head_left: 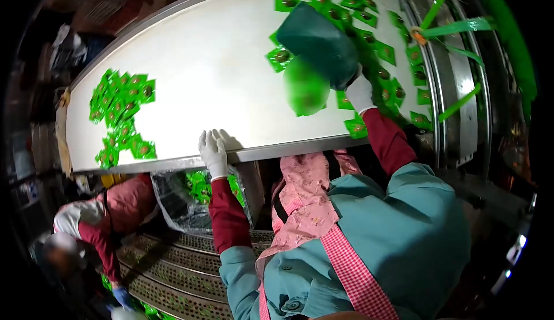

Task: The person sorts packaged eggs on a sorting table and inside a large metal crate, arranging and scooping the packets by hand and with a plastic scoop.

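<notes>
My right hand [360, 93], in a white glove, is closed on the lower right end of a dark green scoop-like sheet [317, 40] over the right part of the white table [213, 60]. A blurred green packet [306, 86] is just below the sheet. Green packets [349, 0] lie around and beyond it. My left hand [214, 154], also gloved in white, rests at the table's near metal edge with its fingers extended and nothing held. Below it stands a lined box [173, 204] with green packets inside.
A pile of green packets [118, 100] lies on the table's left part. Metal rails [461, 89] with green strips run along the right. A co-worker [124, 207] bends at the lower left beside perforated metal steps [173, 268].
</notes>
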### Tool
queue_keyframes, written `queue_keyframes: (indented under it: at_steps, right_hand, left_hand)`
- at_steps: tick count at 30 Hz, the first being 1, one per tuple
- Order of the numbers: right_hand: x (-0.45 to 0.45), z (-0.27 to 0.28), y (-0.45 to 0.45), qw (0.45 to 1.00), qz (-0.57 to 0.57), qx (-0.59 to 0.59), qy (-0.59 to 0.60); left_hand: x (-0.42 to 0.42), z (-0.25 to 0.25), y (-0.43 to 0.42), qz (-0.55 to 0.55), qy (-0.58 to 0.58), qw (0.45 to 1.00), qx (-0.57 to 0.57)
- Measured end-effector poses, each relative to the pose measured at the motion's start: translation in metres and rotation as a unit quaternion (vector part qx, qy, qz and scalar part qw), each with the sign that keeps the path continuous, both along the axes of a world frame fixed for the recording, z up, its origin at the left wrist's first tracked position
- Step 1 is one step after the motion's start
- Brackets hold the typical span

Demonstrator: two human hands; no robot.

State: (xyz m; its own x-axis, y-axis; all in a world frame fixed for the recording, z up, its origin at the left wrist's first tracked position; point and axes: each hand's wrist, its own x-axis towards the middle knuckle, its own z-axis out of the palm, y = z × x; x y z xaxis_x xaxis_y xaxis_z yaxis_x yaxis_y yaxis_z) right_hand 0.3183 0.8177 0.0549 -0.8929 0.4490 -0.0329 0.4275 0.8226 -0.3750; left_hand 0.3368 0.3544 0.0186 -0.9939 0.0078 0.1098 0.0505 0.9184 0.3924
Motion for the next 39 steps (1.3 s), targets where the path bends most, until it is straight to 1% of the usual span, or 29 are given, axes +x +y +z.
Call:
queue_keyframes:
  at_steps: [1,2,3,4,5,6,7,9,10,11,12,13,15,16,18,19,20,21,23,25,27,28,30,32,34,36,38,39]
  right_hand:
    - [0.008,-0.012,0.031,0.996,-0.067,0.029,-0.054]
    - [0.022,-0.035,0.071,0.991,-0.096,0.072,-0.054]
    - [0.037,-0.059,0.111,0.984,-0.126,0.112,-0.054]
    - [0.052,-0.059,0.131,0.979,-0.156,0.127,-0.033]
    - [0.067,-0.060,0.152,0.972,-0.186,0.140,-0.012]
    - [0.076,-0.033,0.154,0.960,-0.255,0.113,-0.020]
    - [0.088,-0.032,0.169,0.953,-0.285,0.101,-0.028]
    - [0.111,-0.032,0.200,0.936,-0.335,0.095,-0.051]
    - [0.123,-0.049,0.226,0.925,-0.357,0.118,-0.045]
    - [0.133,-0.041,0.251,0.908,-0.383,0.165,-0.028]
    - [0.140,-0.047,0.265,0.889,-0.408,0.207,-0.018]
    - [0.150,-0.053,0.278,0.889,-0.408,0.206,-0.019]
    - [0.159,-0.034,0.279,0.840,-0.474,0.246,-0.096]
    - [0.164,-0.040,0.292,0.841,-0.473,0.244,-0.097]
    - [0.178,-0.052,0.329,0.866,-0.473,0.155,-0.051]
    - [0.187,-0.057,0.347,0.892,-0.439,0.096,-0.053]
    - [0.190,-0.053,0.358,0.891,-0.441,0.098,-0.053]
    - [0.190,-0.054,0.366,0.918,-0.382,0.074,-0.077]
    - [0.188,-0.051,0.375,0.947,-0.288,0.042,-0.135]
    - [0.186,-0.046,0.368,0.957,-0.229,0.043,-0.175]
    - [0.183,-0.051,0.366,0.965,-0.180,0.042,-0.186]
    - [0.180,-0.053,0.360,0.967,-0.190,0.020,-0.168]
    - [0.175,-0.047,0.344,0.979,-0.158,-0.023,-0.130]
    - [0.169,-0.038,0.318,0.978,-0.143,-0.126,-0.083]
    - [0.161,-0.050,0.285,0.974,-0.120,-0.184,-0.048]
    - [0.155,-0.071,0.250,0.963,-0.071,-0.260,-0.010]
    - [0.141,-0.075,0.204,0.948,0.006,-0.318,-0.024]
    - [0.131,-0.068,0.178,0.952,0.009,-0.300,-0.058]
  left_hand:
    - [-0.003,-0.006,0.015,0.031,-0.011,0.999,-0.021]
    - [-0.005,-0.011,0.026,0.063,-0.022,0.997,-0.045]
    - [-0.005,-0.013,0.035,0.101,-0.008,0.994,-0.028]
    - [-0.002,-0.015,0.042,0.095,-0.010,0.995,-0.025]
    - [-0.001,-0.017,0.049,0.124,-0.008,0.992,-0.012]
    - [0.000,-0.020,0.053,0.154,-0.004,0.988,0.001]
    - [0.001,-0.023,0.060,0.151,0.008,0.988,-0.027]
    - [0.007,-0.022,0.076,0.154,-0.004,0.987,-0.046]
    - [0.007,-0.021,0.089,0.160,-0.007,0.985,-0.062]
    - [0.014,-0.016,0.108,0.161,0.001,0.985,-0.063]
    - [0.018,-0.018,0.117,0.160,0.002,0.985,-0.064]
    - [0.021,-0.020,0.126,0.161,0.002,0.985,-0.066]
    - [0.026,-0.021,0.142,0.162,0.002,0.984,-0.069]
    - [0.029,-0.021,0.150,0.160,0.001,0.985,-0.068]
    - [0.032,-0.016,0.168,0.157,-0.001,0.985,-0.065]
    - [0.035,-0.013,0.179,0.162,-0.001,0.985,-0.064]
    - [0.038,-0.012,0.190,0.168,-0.001,0.984,-0.062]
    - [0.039,-0.013,0.198,0.168,0.000,0.984,-0.062]
    - [0.044,-0.015,0.214,0.164,0.008,0.984,-0.063]
    - [0.049,-0.013,0.234,0.167,0.002,0.984,-0.062]
    - [0.054,-0.006,0.252,0.158,-0.006,0.985,-0.065]
    - [0.056,-0.010,0.259,0.153,0.002,0.986,-0.064]
    - [0.059,-0.006,0.277,0.159,-0.006,0.985,-0.065]
    - [0.064,-0.010,0.293,0.165,0.005,0.985,-0.057]
    - [0.067,-0.014,0.308,0.172,0.020,0.984,-0.050]
    - [0.071,-0.018,0.322,0.162,0.066,0.984,-0.045]
    - [0.074,-0.025,0.329,0.165,0.085,0.982,-0.029]
    - [0.075,-0.026,0.328,0.163,0.111,0.980,-0.014]
